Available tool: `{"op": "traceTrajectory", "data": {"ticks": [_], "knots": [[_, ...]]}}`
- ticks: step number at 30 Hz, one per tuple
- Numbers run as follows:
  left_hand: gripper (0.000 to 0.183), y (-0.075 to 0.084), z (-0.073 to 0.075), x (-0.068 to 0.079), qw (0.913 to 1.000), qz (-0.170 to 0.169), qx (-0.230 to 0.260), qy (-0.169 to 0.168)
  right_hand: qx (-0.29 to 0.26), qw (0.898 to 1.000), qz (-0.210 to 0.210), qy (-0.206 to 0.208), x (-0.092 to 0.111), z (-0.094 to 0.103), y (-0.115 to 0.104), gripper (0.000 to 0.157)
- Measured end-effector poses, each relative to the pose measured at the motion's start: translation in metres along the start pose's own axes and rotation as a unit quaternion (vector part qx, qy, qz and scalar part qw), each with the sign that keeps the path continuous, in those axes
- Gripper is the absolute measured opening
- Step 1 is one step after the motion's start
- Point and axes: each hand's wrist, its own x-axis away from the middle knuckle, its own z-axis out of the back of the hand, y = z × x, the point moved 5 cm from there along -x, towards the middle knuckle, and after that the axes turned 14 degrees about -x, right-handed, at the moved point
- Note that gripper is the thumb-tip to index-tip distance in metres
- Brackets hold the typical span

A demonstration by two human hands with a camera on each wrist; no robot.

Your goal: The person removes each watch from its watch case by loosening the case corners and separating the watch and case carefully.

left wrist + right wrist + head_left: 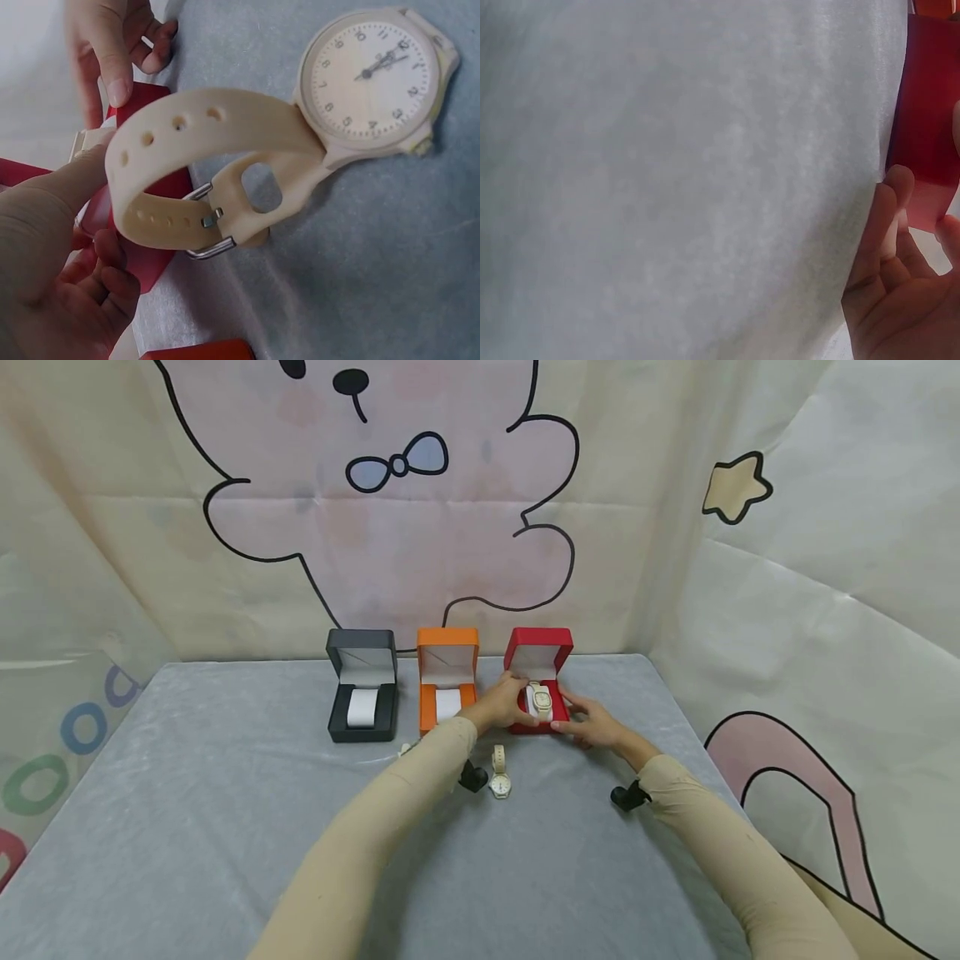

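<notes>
An open red watch box [537,639] stands at the right of a row of boxes. A cream watch [542,700] with a squarish face sits in it, round a white cushion. My left hand [501,703] grips the box's left side, thumb near the front and fingers toward the back, close to the watch. From the right, my right hand [592,724] holds the same box, its thumb at the front corner and its fingers along the side. The right wrist view shows those fingers [866,255] against the red wall. A round-faced cream watch [367,75] lies before the box, its strap buckled.
To the left stand an open orange watch box [427,700] and an open dark grey one [386,714], each with a white cushion. Another pale watch [406,748] is mostly hidden by the left sleeve. A grey cloth [225,793] covers the table; a printed curtain hangs behind.
</notes>
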Motion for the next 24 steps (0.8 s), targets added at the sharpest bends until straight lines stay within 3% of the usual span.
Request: {"op": "traceTrajectory", "data": {"ticks": [10,24], "knots": [[0.082,-0.0019,0.0011,-0.0016,0.9995,-0.030,-0.004,-0.005,0.011,1.000,-0.005,0.002,-0.0001,-0.0018,-0.0008,0.087],[0.075,0.0003,0.0035,-0.0003,0.9987,-0.021,-0.035,-0.030,0.007,1.000,-0.004,0.004,0.0009,-0.0027,-0.0017,0.088]]}}
